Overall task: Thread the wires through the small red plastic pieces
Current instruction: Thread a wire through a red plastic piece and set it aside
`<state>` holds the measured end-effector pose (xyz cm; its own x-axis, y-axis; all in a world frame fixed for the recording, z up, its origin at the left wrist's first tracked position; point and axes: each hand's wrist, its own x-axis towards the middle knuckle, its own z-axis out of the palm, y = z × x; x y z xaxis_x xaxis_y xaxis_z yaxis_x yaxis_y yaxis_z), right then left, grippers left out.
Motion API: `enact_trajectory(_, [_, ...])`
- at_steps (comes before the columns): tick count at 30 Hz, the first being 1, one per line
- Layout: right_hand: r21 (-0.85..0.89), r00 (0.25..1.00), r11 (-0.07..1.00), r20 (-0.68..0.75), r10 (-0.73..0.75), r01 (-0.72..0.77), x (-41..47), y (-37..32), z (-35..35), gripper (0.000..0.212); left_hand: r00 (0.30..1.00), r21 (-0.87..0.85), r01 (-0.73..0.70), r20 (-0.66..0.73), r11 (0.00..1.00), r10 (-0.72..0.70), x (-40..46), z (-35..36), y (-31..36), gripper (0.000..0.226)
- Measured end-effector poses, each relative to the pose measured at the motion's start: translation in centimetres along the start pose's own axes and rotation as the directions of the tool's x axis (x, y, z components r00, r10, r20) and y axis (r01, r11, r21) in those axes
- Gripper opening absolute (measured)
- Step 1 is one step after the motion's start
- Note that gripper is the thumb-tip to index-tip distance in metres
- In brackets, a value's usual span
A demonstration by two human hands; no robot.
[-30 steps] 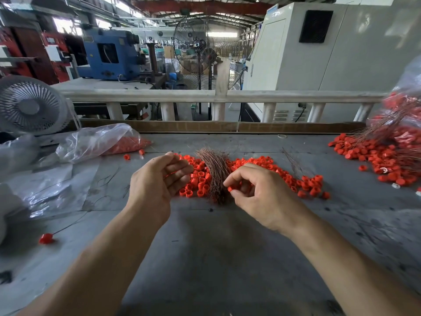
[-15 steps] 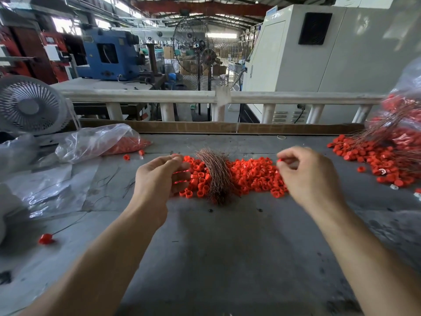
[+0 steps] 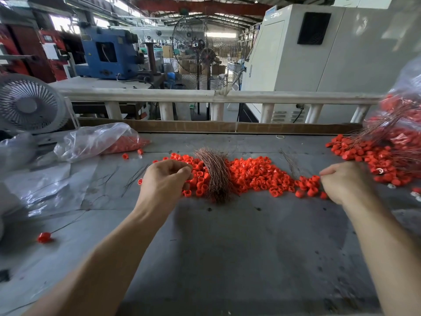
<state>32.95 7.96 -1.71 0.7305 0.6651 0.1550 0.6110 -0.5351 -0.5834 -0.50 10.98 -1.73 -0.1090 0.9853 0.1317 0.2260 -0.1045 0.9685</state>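
A bundle of thin copper wires lies on the grey table, curved, in the middle of a wide heap of small red pieces. The red pieces lie on both sides of the bundle and touch it.

The left hand is over the left edge of the heap, just beside the bundle. Its fingers are curled, with the fingertips close to the thumb; whether they pinch a piece or a wire, I cannot tell.

The right hand is at the right end of the heap, well apart from the bundle. It is blurred, its fingers are curled inward, and what it holds, if anything, cannot be seen.

At the far right is a second heap of red pieces with wires in them, partly under a clear bag. At the left a plastic bag holds more red pieces, near a white fan. One red piece on a wire lies alone at the near left.
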Motion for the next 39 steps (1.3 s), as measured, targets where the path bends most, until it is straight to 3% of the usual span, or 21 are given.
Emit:
enact_trajectory(8, [-0.053,0.998,0.998,0.048,-0.027,0.030,-0.7,-0.6,-0.2,0.018,0.997,0.161,-0.071,0.034,0.984,0.066,0.6,-0.1,-1.1,0.018])
enact_trajectory(10, [-0.068,0.995,0.993,-0.004,-0.100,0.099,-1.3,-1.2,-0.3,0.018,0.993,0.235,-0.115,0.038,0.965,0.109,0.7,-0.1,-1.4,0.021])
enact_trajectory(13, [0.060,0.964,0.965,-0.084,-0.251,0.256,-2.8,-2.6,0.1,0.014,0.984,0.365,-0.177,0.059,0.914,0.167,0.7,-0.1,-1.5,0.025])
enact_trajectory(15, [0.179,0.921,0.904,-0.044,-0.386,0.387,-4.3,-3.9,0.7,0.012,0.975,0.407,-0.220,0.089,0.887,0.202,0.7,0.0,-1.6,0.025])
enact_trajectory(18, [0.249,0.783,0.777,0.098,-0.614,0.578,-6.7,-5.5,2.0,0.007,0.964,0.440,-0.268,0.127,0.857,0.236,0.6,0.1,-1.7,0.023])
enact_trajectory(22, [0.265,0.650,0.664,0.151,-0.745,0.699,-8.9,-6.8,3.8,0.007,0.943,0.407,-0.330,0.180,0.852,0.280,0.5,0.5,-1.8,0.012])
enact_trajectory(29, [0.211,0.556,0.567,0.112,-0.823,0.797,-10.4,-7.7,4.9,0.026,0.916,0.433,-0.391,0.272,0.812,0.296,0.1,1.2,-2.1,0.010])
enact_trajectory(33, [0.141,0.514,0.523,0.092,-0.853,0.841,-10.9,-8.2,5.3,0.014,0.911,0.464,-0.395,0.307,0.793,0.274,0.0,1.0,-2.1,0.012])
enact_trajectory(39, [0.175,0.496,0.499,0.060,-0.866,0.849,-10.8,-8.1,5.3,0.002,0.921,0.499,-0.370,0.305,0.783,0.241,-0.3,1.1,-2.0,0.011])
